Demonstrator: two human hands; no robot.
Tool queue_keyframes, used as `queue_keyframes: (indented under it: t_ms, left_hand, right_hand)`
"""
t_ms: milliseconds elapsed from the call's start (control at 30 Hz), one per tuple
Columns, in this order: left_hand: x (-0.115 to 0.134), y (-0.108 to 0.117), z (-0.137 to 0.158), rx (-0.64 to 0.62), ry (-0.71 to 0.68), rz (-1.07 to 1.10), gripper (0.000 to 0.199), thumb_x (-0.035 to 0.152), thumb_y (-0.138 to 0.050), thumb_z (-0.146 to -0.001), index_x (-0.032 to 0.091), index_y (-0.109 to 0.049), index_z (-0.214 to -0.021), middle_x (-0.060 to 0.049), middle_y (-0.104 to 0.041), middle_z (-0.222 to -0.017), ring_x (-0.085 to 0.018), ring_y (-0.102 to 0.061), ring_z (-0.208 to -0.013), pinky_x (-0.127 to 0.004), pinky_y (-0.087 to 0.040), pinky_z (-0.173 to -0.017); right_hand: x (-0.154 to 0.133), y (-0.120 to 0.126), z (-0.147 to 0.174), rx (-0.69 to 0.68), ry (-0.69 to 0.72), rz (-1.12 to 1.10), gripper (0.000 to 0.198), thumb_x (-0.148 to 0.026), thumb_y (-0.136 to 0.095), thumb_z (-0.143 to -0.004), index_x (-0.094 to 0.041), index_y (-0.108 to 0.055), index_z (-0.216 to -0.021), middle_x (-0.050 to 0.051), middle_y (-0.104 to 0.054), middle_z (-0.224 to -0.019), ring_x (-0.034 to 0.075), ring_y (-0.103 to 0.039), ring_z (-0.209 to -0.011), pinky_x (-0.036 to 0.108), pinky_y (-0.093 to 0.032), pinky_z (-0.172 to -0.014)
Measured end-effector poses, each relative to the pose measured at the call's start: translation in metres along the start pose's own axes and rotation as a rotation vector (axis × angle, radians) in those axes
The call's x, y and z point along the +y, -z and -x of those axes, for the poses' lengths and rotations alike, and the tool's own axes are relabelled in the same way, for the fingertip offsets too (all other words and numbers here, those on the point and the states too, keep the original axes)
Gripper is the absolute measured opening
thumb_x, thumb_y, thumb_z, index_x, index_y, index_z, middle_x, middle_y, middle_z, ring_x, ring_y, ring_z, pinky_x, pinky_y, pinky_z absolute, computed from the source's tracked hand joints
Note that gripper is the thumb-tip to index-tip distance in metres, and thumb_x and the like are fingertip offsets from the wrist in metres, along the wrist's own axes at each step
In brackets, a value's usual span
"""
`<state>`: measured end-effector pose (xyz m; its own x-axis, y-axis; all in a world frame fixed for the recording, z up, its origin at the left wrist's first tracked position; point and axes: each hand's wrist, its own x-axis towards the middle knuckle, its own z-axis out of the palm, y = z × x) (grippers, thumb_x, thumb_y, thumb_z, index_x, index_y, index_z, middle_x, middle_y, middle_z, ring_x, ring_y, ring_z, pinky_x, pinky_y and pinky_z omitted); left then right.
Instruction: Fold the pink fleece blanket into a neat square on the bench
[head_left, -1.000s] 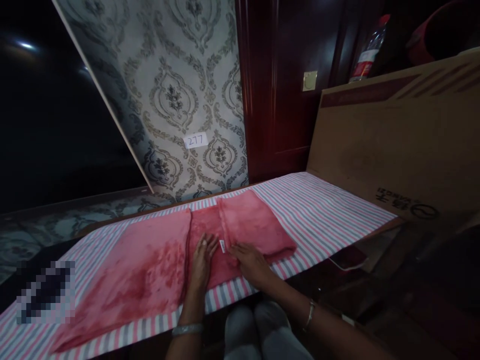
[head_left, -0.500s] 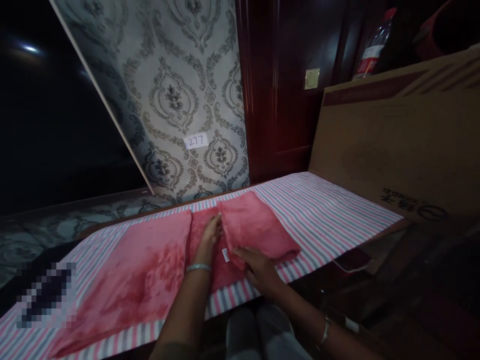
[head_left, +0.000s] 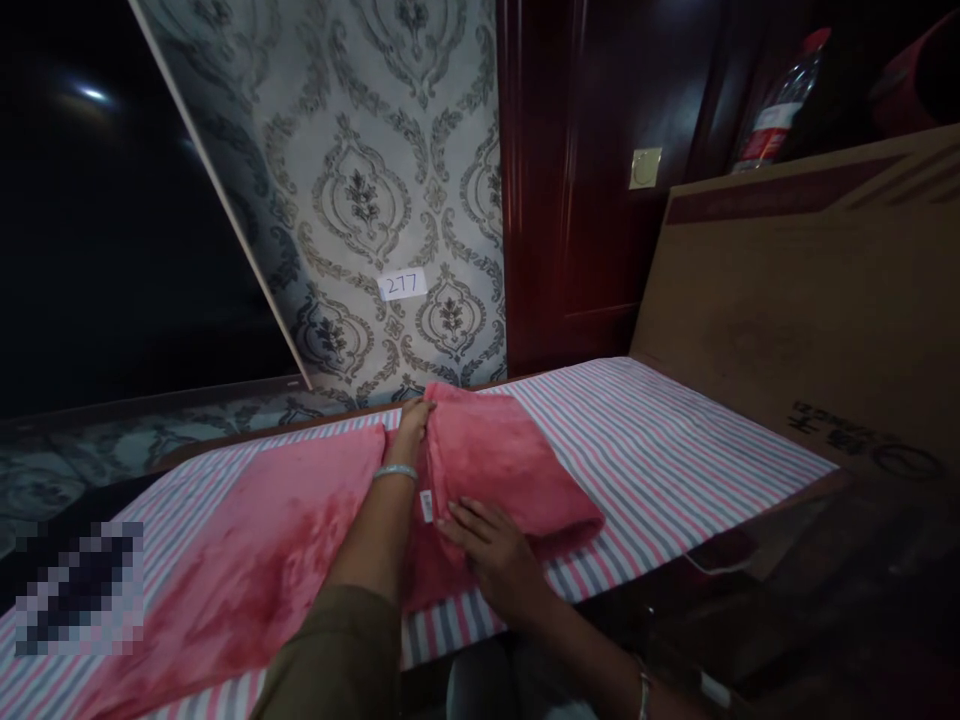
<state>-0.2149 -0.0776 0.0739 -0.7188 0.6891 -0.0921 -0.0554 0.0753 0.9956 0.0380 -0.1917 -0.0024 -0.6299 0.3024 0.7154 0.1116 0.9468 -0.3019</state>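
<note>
A plush pink towel (head_left: 285,540) lies on a striped cloth, with its right end folded inward as a flap (head_left: 502,450). A strip of the towel's darker inner side, with a small white tag (head_left: 427,506), shows between the left part and the flap. At the flap's far left corner, my left hand (head_left: 415,415) is closed on the edge. My right hand (head_left: 487,550) holds the same edge nearer to me, its fingers over the top of the flap; the thumb is mostly hidden.
The striped cloth (head_left: 652,440) covers the table. A large cardboard box (head_left: 795,290) stands at the right, with a red-capped bottle (head_left: 776,115) behind its top edge. A dark screen (head_left: 127,220) is at the left, and a paper marked 277 (head_left: 403,284) is on the wall.
Both hands have drawn the flap's edge leftward, narrowing the uncovered inner strip. My left hand has shifted toward the far corner. The view has turned slightly left.
</note>
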Motion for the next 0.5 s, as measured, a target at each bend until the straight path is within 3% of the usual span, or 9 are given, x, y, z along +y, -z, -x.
queue_keyframes:
  t_ms: [167, 267, 367, 500]
  left_hand:
    - [-0.03, 0.029, 0.013, 0.056, 0.101, -0.153, 0.036, 0.037, -0.061, -0.092, 0.016, -0.06, -0.121, -0.009, -0.062, -0.12, -0.021, -0.063, -0.102, -0.042, -0.056, -0.086]
    - [-0.04, 0.034, 0.015, 0.058, 0.094, -0.194, 0.034, 0.035, -0.061, -0.092, 0.014, -0.06, -0.119, -0.009, -0.065, -0.114, -0.019, -0.065, -0.096, -0.039, -0.057, -0.083]
    - [-0.036, 0.03, 0.005, 0.08, 0.048, -0.215, 0.039, 0.025, -0.065, -0.089, 0.011, -0.058, -0.125, -0.011, -0.068, -0.109, -0.019, -0.067, -0.092, -0.033, -0.056, -0.081]
    - [-0.03, 0.029, -0.009, 0.136, 0.002, -0.277, 0.042, 0.031, -0.063, -0.091, 0.016, -0.055, -0.129, -0.01, -0.063, -0.122, -0.021, -0.064, -0.103, -0.04, -0.056, -0.087]
  right_hand:
    - [-0.013, -0.023, 0.003, -0.176, -0.018, -0.02, 0.041, -0.013, -0.054, -0.093, -0.026, -0.062, -0.13, 0.006, -0.069, -0.124, 0.021, -0.06, -0.114, 0.038, -0.048, -0.097]
    - [-0.013, -0.029, 0.009, -0.163, -0.019, -0.034, 0.042, -0.012, -0.055, -0.092, -0.023, -0.06, -0.132, 0.006, -0.067, -0.127, 0.02, -0.057, -0.115, 0.036, -0.045, -0.1]
    - [-0.014, -0.026, 0.007, -0.113, -0.013, -0.048, 0.043, -0.01, -0.051, -0.092, -0.022, -0.059, -0.132, 0.005, -0.067, -0.128, 0.019, -0.056, -0.116, 0.036, -0.043, -0.099]
    - [-0.021, -0.025, -0.002, -0.079, -0.007, -0.044, 0.042, -0.011, -0.05, -0.094, -0.022, -0.057, -0.134, 0.006, -0.066, -0.129, 0.021, -0.055, -0.115, 0.038, -0.043, -0.095]
